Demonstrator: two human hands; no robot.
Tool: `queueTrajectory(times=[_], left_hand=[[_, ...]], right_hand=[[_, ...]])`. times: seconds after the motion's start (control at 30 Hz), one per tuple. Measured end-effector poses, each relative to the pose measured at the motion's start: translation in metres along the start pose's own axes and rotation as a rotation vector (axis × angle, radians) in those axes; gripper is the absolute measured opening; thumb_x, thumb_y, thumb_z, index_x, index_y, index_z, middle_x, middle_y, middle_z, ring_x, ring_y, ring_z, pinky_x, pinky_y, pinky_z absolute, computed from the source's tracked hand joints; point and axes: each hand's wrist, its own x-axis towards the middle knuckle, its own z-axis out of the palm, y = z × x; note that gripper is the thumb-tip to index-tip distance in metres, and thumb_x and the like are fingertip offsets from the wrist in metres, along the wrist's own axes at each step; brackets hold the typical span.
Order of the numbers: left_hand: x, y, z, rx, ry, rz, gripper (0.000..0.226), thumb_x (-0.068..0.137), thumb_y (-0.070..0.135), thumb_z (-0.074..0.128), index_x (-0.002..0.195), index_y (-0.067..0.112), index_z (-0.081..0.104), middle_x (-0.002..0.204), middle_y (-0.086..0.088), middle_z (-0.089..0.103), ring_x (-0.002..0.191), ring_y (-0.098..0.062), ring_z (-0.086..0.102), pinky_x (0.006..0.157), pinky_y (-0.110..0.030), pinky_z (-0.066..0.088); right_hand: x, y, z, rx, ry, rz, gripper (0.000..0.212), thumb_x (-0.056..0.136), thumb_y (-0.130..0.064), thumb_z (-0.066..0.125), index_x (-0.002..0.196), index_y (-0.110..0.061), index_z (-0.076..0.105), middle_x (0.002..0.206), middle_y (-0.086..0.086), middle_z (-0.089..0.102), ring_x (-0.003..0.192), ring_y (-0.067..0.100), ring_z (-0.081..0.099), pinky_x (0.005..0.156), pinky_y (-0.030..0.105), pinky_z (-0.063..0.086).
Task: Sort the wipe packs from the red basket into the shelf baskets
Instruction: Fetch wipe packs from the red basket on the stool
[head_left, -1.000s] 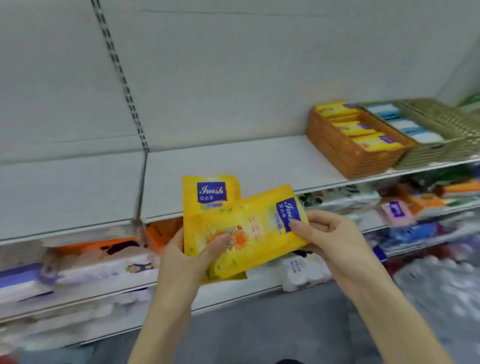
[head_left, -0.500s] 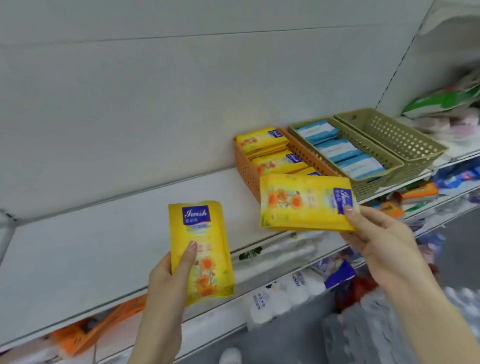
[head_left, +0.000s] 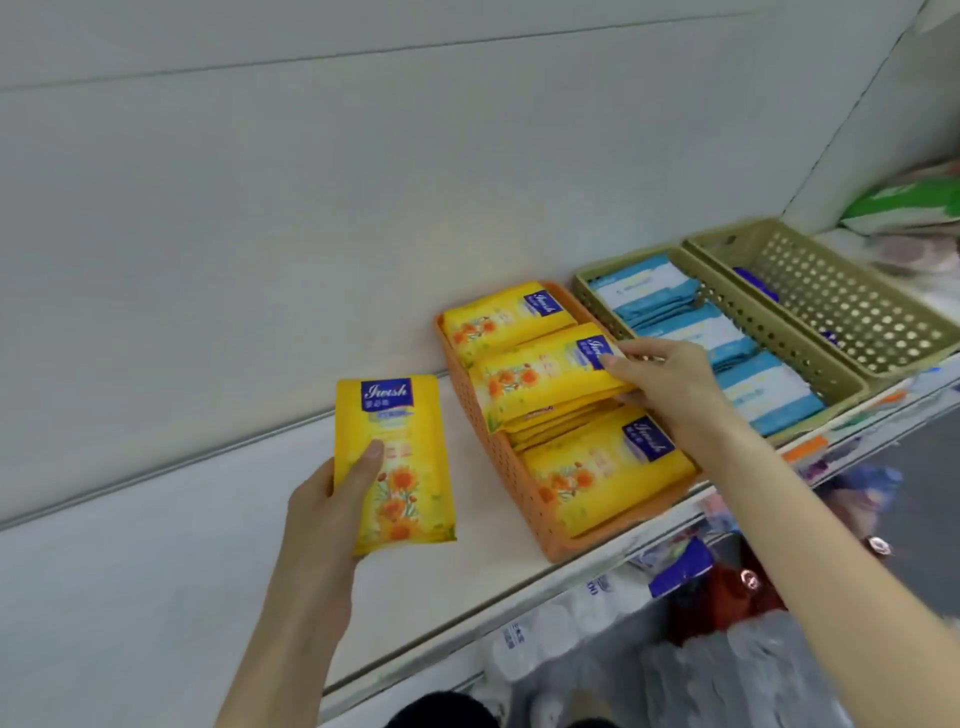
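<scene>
yellow packs (head_left: 597, 467) crowd the orange basket (head_left: 519, 499); open shelf (head_left: 156, 571) leftward.

My left hand (head_left: 327, 499) is holding a pack (head_left: 410, 478) over the shelf (head_left: 156, 571), just left of the first basket (head_left: 498, 467). My right hand (head_left: 670, 379) is holding a second pack (head_left: 545, 379) atop the stack (head_left: 556, 423) inside it, with the middle basket (head_left: 779, 332) and end basket (head_left: 841, 306) sitting rightward.

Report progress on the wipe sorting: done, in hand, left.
Done: stacked yellow packs fill the orange basket, blue packs the green basket beside it. In hand: the right hand grips the top yellow pack on the middle stack; the left hand holds a second yellow pack beside that basket. Left: release one, place the other. The red basket is out of view, so the remainder is unknown.
</scene>
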Motion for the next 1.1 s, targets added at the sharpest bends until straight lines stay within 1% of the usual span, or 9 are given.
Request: queueTrajectory(times=[0.1, 0.27, 0.4, 0.53, 0.6, 0.8, 0.9, 1.0, 1.1], left_hand=[[0.007, 0.011, 0.006, -0.013, 0.018, 0.020, 0.011, 0.091, 0.026, 0.059, 0.090, 0.018, 0.066, 0.068, 0.005, 0.074, 0.058, -0.008, 0.070, 0.049, -0.022, 0.051], [0.005, 0.016, 0.017, -0.070, 0.088, 0.033, 0.010, 0.091, 0.023, 0.059, 0.089, 0.017, 0.066, 0.068, 0.006, 0.074, 0.057, -0.008, 0.069, 0.046, -0.019, 0.052], [-0.001, 0.014, 0.031, -0.100, 0.115, 0.014, 0.011, 0.091, 0.023, 0.058, 0.089, 0.016, 0.066, 0.067, 0.006, 0.074, 0.055, -0.007, 0.069, 0.044, -0.018, 0.051], [-0.002, 0.013, 0.044, -0.104, 0.125, 0.012, 0.011, 0.090, 0.025, 0.059, 0.090, 0.017, 0.067, 0.069, 0.006, 0.074, 0.057, -0.007, 0.069, 0.046, -0.018, 0.052], [-0.003, 0.014, 0.049, -0.106, 0.146, 0.028, 0.010, 0.088, 0.025, 0.061, 0.094, 0.018, 0.066, 0.074, 0.004, 0.075, 0.059, -0.007, 0.069, 0.047, -0.018, 0.052], [-0.010, 0.014, 0.055, -0.032, 0.146, 0.081, 0.019, 0.083, 0.022, 0.066, 0.103, 0.021, 0.066, 0.087, 0.000, 0.075, 0.069, -0.012, 0.072, 0.063, -0.030, 0.052], [-0.017, 0.014, 0.057, 0.028, 0.061, 0.104, 0.024, 0.074, 0.020, 0.076, 0.097, 0.024, 0.070, 0.085, 0.001, 0.076, 0.070, -0.014, 0.071, 0.058, -0.025, 0.054], [-0.022, 0.020, 0.064, 0.082, -0.053, 0.101, 0.041, 0.059, 0.018, 0.083, 0.098, 0.024, 0.073, 0.089, -0.001, 0.076, 0.073, -0.017, 0.072, 0.054, -0.021, 0.053], [-0.022, 0.024, 0.074, 0.100, -0.053, 0.133, 0.042, 0.054, 0.017, 0.084, 0.094, 0.017, 0.073, 0.084, -0.002, 0.076, 0.068, -0.016, 0.071, 0.052, -0.020, 0.052]], right_hand=[[0.014, -0.002, -0.002, -0.094, 0.000, -0.030, 0.027, 0.084, -0.015, 0.070, 0.109, -0.009, 0.063, 0.089, 0.003, 0.066, 0.074, 0.013, 0.063, 0.058, 0.020, 0.056], [0.028, -0.002, -0.011, -0.293, -0.044, -0.120, 0.031, 0.084, -0.025, 0.070, 0.112, -0.014, 0.064, 0.090, 0.005, 0.072, 0.080, 0.017, 0.068, 0.076, 0.040, 0.058], [0.021, -0.002, -0.013, -0.555, -0.117, -0.295, 0.023, 0.089, -0.029, 0.063, 0.111, -0.025, 0.062, 0.091, -0.009, 0.064, 0.075, -0.003, 0.055, 0.062, 0.008, 0.045], [0.014, 0.005, -0.006, -0.767, -0.112, -0.492, 0.034, 0.090, -0.037, 0.059, 0.116, -0.015, 0.063, 0.098, 0.000, 0.062, 0.091, 0.015, 0.057, 0.073, 0.021, 0.037], [0.015, 0.009, -0.005, -0.837, -0.094, -0.533, 0.044, 0.090, -0.039, 0.058, 0.124, -0.011, 0.058, 0.110, 0.006, 0.059, 0.099, 0.017, 0.054, 0.077, 0.019, 0.035], [0.021, 0.012, -0.005, -0.838, -0.140, -0.613, 0.051, 0.092, -0.037, 0.055, 0.133, -0.008, 0.050, 0.124, 0.008, 0.054, 0.113, 0.019, 0.050, 0.092, 0.022, 0.037], [0.020, 0.007, -0.009, -0.811, -0.154, -0.613, 0.050, 0.091, -0.037, 0.056, 0.133, -0.011, 0.051, 0.127, 0.006, 0.052, 0.118, 0.018, 0.046, 0.092, 0.019, 0.032], [0.012, -0.013, -0.024, -0.612, -0.061, -0.598, 0.040, 0.089, -0.036, 0.058, 0.124, -0.017, 0.060, 0.119, -0.001, 0.060, 0.109, 0.011, 0.053, 0.083, 0.011, 0.036], [-0.003, -0.040, -0.029, -0.334, -0.254, -0.488, 0.029, 0.086, -0.036, 0.060, 0.112, -0.028, 0.066, 0.106, -0.011, 0.068, 0.097, 0.002, 0.063, 0.080, 0.014, 0.049]])
